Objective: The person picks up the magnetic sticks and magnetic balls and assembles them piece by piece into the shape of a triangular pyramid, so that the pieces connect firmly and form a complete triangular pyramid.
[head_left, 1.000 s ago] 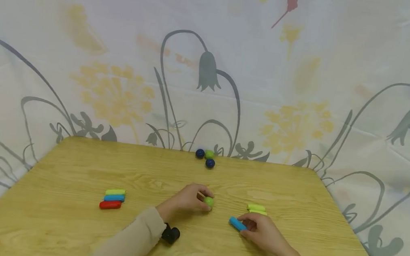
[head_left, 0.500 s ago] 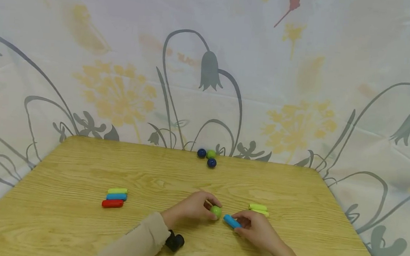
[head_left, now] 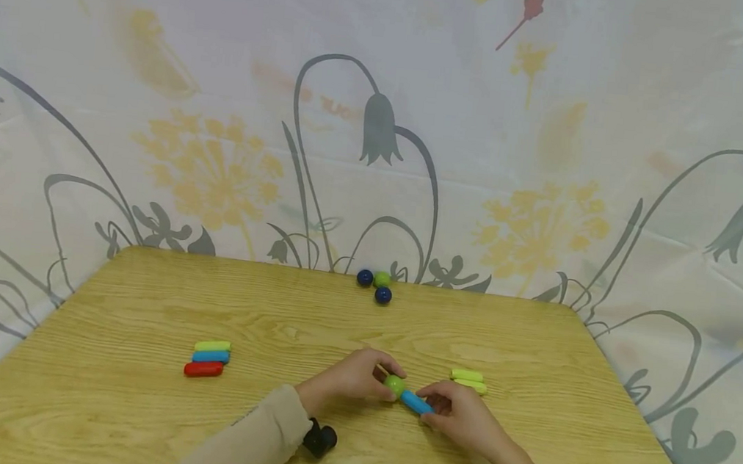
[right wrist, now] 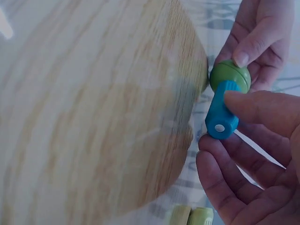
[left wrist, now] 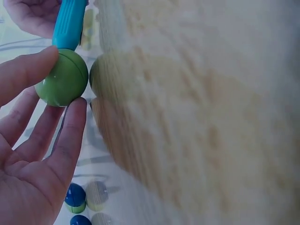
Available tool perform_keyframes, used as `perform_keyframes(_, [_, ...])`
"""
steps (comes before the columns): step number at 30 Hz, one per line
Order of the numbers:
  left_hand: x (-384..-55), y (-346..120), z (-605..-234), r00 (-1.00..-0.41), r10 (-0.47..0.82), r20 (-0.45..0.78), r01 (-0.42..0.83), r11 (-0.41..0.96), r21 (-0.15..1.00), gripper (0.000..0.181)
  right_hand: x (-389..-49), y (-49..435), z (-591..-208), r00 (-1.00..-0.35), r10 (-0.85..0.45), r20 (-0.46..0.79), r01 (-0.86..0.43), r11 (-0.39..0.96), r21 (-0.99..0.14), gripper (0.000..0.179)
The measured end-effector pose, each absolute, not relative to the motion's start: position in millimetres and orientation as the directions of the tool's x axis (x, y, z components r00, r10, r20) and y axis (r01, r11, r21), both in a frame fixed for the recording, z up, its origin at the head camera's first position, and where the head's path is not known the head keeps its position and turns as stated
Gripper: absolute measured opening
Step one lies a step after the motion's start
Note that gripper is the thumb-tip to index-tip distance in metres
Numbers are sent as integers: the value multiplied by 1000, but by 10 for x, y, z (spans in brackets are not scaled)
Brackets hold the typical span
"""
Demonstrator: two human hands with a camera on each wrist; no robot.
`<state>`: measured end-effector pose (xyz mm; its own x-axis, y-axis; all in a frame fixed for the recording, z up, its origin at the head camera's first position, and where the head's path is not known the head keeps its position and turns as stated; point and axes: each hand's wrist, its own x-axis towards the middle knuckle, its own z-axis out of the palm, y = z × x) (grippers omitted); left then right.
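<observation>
My left hand (head_left: pixel 359 375) pinches a green ball (left wrist: pixel 64 78) between thumb and fingers, low over the wooden table. In my right hand (head_left: pixel 464 415) a blue rod (right wrist: pixel 220 112) is held between thumb and fingers. The rod's far end meets the ball, so the two stand in one line between my hands. A small silvery disc shows in the rod's near end in the right wrist view. Part of the ball is covered by the left fingers in the head view.
Two yellow-green rods (head_left: pixel 468 381) lie just beyond my right hand. At the left are a yellow-green rod (head_left: pixel 212 346), a blue rod (head_left: pixel 211 356) and a red rod (head_left: pixel 203 369) side by side. Two dark blue balls (head_left: pixel 383 295) and another green ball (head_left: pixel 382 279) sit at the table's back edge.
My left hand has moved right and nearer with the green ball, and my right hand has moved left with the blue rod. The gap between ball and rod has closed.
</observation>
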<state>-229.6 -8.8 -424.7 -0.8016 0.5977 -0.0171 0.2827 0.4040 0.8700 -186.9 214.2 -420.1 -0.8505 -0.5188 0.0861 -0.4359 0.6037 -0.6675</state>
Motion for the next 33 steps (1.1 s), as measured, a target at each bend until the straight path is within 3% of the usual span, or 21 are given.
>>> perform_keyframes(13, [-2247, -485, -4171, -831, 553, 59, 283, 329, 901, 28, -1898, 2156, -4184, -845, -533, 46, -410, 589, -697, 26])
perform_keyframes(33, [-1937, -1517, -4134, -895, 431, 114, 308, 411, 858, 26, -1921, 2177, -4221, -846, -533, -5, -368, 590, -719, 29])
